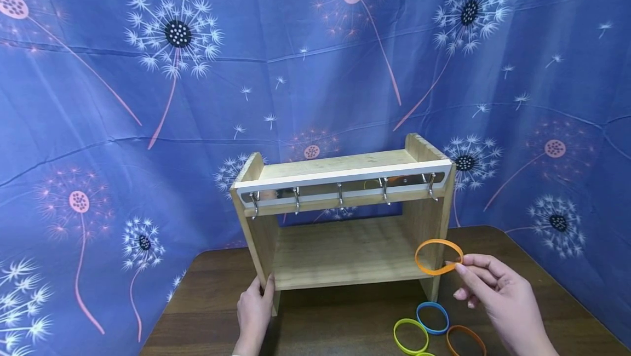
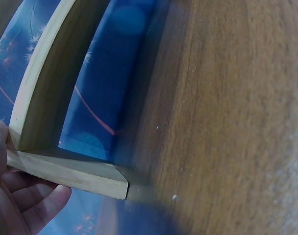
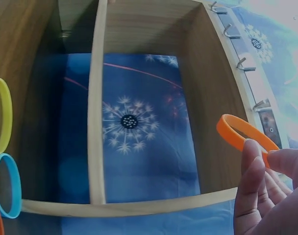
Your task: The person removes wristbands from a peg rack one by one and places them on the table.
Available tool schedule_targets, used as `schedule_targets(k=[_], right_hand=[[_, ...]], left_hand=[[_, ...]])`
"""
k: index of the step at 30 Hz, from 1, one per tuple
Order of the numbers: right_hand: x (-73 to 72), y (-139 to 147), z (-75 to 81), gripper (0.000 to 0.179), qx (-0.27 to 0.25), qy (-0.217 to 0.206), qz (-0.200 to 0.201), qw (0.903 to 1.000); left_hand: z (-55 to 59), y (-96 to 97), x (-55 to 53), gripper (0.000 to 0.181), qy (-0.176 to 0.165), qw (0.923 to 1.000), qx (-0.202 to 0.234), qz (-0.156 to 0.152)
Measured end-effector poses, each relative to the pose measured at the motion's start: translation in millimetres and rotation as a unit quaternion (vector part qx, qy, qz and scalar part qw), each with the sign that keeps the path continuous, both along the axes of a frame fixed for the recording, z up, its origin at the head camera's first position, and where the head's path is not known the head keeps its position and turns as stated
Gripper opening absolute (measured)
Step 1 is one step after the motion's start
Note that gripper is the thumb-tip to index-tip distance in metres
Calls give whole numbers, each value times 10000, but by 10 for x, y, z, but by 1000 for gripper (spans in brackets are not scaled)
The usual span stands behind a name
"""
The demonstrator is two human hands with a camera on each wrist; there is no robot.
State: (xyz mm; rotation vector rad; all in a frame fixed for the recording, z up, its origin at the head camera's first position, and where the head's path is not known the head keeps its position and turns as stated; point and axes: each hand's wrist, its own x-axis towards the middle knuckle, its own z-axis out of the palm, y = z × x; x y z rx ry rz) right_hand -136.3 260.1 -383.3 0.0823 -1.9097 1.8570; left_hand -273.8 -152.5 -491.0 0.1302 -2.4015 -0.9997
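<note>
Between thumb and fingertips my right hand pinches an orange silicone wristband, held up in front of the right side of a small wooden shelf. In the right wrist view the orange band hangs near the row of hooks. My left hand grips the shelf's left side panel low down, thumb at the front edge and fingers around the outside. A metal strip with several silver hooks runs across the upper front of the shelf. No band hangs on these hooks.
On the brown table in front of the shelf lie a blue wristband, yellow-green bands and a darker orange band. A blue dandelion-print cloth hangs behind and at both sides.
</note>
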Motion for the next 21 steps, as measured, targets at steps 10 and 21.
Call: schedule_targets(k=[10,21], right_hand=[[67,32,-123,16,646,-732,-378,9945],[128,128,-283,12,702,-1104,-472,9903]], left_hand=[[-5,-2,-4,29,-12,10000,-20,43],[-5,-1,4,27,-27,10000,-35,25]])
